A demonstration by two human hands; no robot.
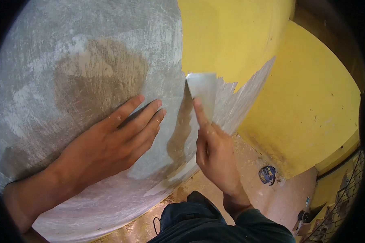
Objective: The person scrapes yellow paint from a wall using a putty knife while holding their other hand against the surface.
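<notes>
My right hand grips a scraper with a wide, flat metal blade, the index finger stretched along it. The blade's top edge meets the ragged lower border of the yellow paint on the wall. Around and below that border the wall shows a scraped grey surface. My left hand lies against this grey surface, fingers stretched out, holding nothing. Just above it is a brownish damp-looking patch. The scraper's handle is hidden inside my right hand.
Another yellow wall stands at the right, with dirt marks along its base. On the floor lies a small dark blue and yellow object I cannot identify. A wire mesh and some clutter sit at the lower right.
</notes>
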